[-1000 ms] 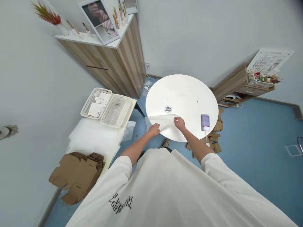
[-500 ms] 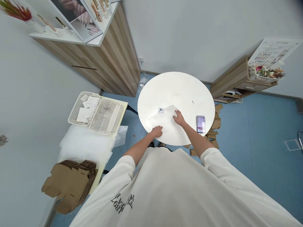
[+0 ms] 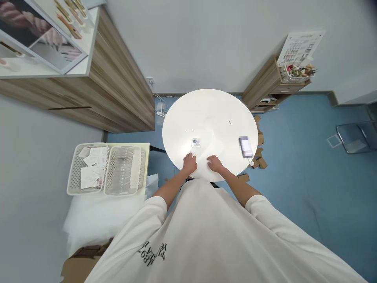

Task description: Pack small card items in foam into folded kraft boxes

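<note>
Translucent sheet point(image 3: 202, 158) lies on the near part of the round white table point(image 3: 206, 106), between the two hands. The left hand point(image 3: 190, 163) rests at its left side with bent fingers, and the right hand point(image 3: 215, 163) is at its right side; whether either pinches the sheet, I cannot tell. Just beyond the left hand lies a small printed card point(image 3: 196, 142). Near the table's right edge is a phone point(image 3: 245, 147), its screen blurred.

Bare tabletop point(image 3: 206, 106) lies beyond the small card point(image 3: 196, 142); phone point(image 3: 245, 147) blocks right.
</note>
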### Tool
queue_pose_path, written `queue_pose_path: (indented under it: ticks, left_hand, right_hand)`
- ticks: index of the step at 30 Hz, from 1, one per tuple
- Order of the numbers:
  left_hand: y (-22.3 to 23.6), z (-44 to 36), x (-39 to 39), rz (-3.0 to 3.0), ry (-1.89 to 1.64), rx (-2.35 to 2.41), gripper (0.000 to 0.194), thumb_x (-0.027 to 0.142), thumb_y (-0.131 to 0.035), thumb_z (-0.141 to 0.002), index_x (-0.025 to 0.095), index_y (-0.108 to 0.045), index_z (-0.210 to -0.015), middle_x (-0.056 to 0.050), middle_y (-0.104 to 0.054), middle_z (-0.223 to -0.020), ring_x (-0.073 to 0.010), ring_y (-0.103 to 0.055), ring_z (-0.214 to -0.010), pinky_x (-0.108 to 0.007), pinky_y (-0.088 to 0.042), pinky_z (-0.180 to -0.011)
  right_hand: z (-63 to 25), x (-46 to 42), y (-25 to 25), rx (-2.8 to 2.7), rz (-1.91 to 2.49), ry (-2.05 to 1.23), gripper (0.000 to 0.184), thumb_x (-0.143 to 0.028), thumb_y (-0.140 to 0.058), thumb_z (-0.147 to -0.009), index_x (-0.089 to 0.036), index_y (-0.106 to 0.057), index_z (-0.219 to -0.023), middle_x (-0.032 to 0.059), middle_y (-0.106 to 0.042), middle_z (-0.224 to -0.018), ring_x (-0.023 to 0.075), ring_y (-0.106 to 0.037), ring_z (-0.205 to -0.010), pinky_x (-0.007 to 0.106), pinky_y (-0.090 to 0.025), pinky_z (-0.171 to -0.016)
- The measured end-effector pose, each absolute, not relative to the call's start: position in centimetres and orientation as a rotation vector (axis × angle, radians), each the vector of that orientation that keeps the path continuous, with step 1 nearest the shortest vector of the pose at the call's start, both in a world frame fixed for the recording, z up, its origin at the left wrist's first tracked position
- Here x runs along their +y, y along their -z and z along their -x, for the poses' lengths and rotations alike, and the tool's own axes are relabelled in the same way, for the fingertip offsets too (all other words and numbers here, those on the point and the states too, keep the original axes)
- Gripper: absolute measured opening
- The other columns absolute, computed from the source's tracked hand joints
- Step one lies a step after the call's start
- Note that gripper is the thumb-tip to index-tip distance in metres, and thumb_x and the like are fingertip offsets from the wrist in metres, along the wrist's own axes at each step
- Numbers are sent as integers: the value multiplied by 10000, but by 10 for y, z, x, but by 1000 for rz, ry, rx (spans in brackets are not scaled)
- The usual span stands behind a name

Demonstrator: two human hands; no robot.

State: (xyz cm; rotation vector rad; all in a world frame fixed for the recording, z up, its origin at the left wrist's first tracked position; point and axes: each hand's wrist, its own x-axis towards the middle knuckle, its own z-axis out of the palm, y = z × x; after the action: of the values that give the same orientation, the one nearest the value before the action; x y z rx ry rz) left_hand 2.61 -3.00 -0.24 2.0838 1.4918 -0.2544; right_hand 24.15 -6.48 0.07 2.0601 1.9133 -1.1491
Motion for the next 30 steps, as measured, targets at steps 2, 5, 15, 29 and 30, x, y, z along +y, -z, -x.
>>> queue_pose_path:
  ticks: [2,5,15,29,30]
  left_hand:
    - [7,-21,-31,-2092,241,1534,400,162,-514,-887,185,-562,-1283,-164,-341,-1574,-345,-327,-1449,-482,-349,-1122]
    - [9,-16,-32,-2052,270,1498,392,167,-502,-891,176,-549,-1280,-167,-288,-1608,-348,-367,-1422,-478,-377,-1099]
    - [-1,-34,-28,-1991,349,1248,453,250,-473,-912,205,-526,-1360,-137,-330,-1608,-336,-428,-1395,-479,-430,-1073]
    - [1,-68,-15,-1936,279,1164,514,250,-463,-949,182,-469,-1459,-131,-338,-1623,-292,-437,-1426,-424,-411,-1133]
    - [1,-69,-10,-1965,265,1212,500,236,-456,-951,183,-479,-1448,-132,-357,-1609,-295,-447,-1412,-431,-415,-1125]
  right_hand:
    - [-234,-75,1,1889,-2054,1040,434,-276,-490,-977,-191,-562,-1396,158,-459,-1480,313,-478,-1313,417,-432,-1053]
    - [-229,-82,2,1858,-2064,904,476,-282,-478,-975,-198,-521,-1442,150,-366,-1576,333,-399,-1393,448,-381,-1104]
    - [-265,-62,0,1841,-1963,781,586,-261,-415,-973,-159,-375,-1549,143,-222,-1679,318,-188,-1540,492,-224,-1208]
    - [-308,-32,5,1991,-1941,715,608,-270,-433,-968,-159,-360,-1561,155,-226,-1673,329,-254,-1502,472,-234,-1191]
    - [-304,-35,3,2046,-1906,736,587,-269,-426,-972,-168,-386,-1549,152,-248,-1666,325,-281,-1486,460,-250,-1183]
